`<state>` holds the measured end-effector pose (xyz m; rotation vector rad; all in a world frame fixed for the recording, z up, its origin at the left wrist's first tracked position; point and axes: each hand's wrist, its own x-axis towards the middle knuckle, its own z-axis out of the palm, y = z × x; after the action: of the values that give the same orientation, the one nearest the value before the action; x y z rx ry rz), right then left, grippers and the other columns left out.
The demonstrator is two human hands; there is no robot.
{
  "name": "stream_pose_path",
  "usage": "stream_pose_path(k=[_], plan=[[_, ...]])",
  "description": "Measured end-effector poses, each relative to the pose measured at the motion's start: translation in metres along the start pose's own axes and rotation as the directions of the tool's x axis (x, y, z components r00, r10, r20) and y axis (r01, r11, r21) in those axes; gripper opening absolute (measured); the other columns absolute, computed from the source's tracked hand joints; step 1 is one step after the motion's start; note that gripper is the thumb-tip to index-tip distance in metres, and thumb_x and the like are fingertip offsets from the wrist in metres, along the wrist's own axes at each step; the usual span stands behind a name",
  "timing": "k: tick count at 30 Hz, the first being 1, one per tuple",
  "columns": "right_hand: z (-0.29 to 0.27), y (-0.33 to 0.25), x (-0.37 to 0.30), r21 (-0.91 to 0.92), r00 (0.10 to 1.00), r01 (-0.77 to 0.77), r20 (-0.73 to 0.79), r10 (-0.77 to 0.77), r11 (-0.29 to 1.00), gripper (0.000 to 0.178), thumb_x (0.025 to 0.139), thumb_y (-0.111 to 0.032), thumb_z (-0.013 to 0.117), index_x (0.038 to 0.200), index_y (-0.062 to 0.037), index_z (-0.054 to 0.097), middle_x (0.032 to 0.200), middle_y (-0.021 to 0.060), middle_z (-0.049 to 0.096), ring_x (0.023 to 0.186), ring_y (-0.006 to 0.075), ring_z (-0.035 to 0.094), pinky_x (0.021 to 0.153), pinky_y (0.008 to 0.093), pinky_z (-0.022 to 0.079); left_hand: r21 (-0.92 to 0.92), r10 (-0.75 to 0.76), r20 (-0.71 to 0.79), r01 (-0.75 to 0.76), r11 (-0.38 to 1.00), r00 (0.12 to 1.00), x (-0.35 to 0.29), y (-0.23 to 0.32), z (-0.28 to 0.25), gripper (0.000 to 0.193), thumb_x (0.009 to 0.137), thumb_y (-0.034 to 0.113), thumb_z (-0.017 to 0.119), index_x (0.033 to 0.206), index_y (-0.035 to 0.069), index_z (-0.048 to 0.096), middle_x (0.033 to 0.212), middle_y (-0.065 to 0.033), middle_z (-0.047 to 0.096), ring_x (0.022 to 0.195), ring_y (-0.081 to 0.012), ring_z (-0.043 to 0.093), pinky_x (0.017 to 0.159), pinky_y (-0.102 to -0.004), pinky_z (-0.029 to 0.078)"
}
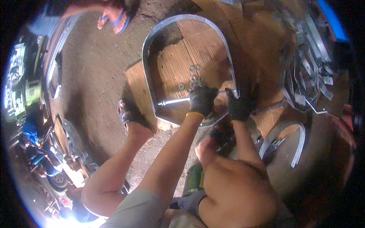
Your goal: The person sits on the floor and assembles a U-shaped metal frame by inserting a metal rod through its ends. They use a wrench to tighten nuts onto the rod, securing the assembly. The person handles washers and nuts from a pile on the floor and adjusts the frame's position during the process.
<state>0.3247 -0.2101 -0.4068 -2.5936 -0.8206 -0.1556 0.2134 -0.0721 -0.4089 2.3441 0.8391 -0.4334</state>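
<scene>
While our left hand [202, 100] clasps rod [176, 101] inside hoop [186, 17], right hand [238, 108] (grip unclear) should steady hoop's right edge.

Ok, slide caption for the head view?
Gloved left hand on a metal rod crossing a curved metal frame; gloved right hand near the rod's right end; loose nuts on cardboard.

A: "ok so what's that floor [91, 57] looking like?"

B: "Brown and gritty tbh. Flattened cardboard [135, 80] is covering it from the middle up toward 1 o'clock."

A: "And the lighting?"

B: "Super patchy lol. White glare [72, 221] is blowing out 7 to 8 o'clock, shadow is swallowing 4, mixed clutter [57, 179] is crowding 8, and something bright blue [334, 21] is peeking in at 2."
</scene>
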Motion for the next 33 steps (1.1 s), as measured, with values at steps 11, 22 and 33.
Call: stream_pose_path(k=[11,22,33], plan=[[0.024,0.032,-0.008,0.001,0.993,0.088,0.078,-0.088,0.996,0.073,0.086,-0.045,0.075,0.140,0.0001,0.056,0.145,0.0298,0.054,0.139,0.0478,0.046,0.122,0.0569,0.030,0.081,0.146,-0.520,-0.122,0.989,0.841,0.004,-0.014,0.039,0.029,0.097,0.030,0.058,0.117,0.018,0.075,0.113,-0.0176,0.073,0.103,-0.0382,0.070,0.084,-0.0532,0.053],[-0.001,0.002,-0.011,-0.049,0.949,-0.166,0.262,0.173,0.985,0.088,0.079,-0.038,0.083,0.152,-0.0068,0.044,0.154,0.0323,0.041,0.141,0.0526,0.040,0.118,0.0597,0.034,0.020,-0.047,-0.332,0.057,0.998,0.942,0.001,-0.014,0.011,0.030,0.090,0.036,0.067,0.115,0.023,0.076,0.153,-0.0278,0.048,0.145,-0.0475,0.041,0.120,-0.0530,0.035],[0.013,0.006,-0.015,0.083,0.978,-0.178,0.126,0.167,0.981,0.077,0.079,-0.032,0.079,0.145,-0.0058,0.048,0.154,0.0333,0.039,0.147,0.0503,0.033,0.122,0.0612,0.025,-0.019,-0.023,-0.141,0.020,1.000,0.990,0.002,-0.012,0.002,0.026,0.093,0.038,0.064,0.110,0.025,0.079,0.134,-0.0185,0.063,0.135,-0.0418,0.052,0.108,-0.0552,0.042]])
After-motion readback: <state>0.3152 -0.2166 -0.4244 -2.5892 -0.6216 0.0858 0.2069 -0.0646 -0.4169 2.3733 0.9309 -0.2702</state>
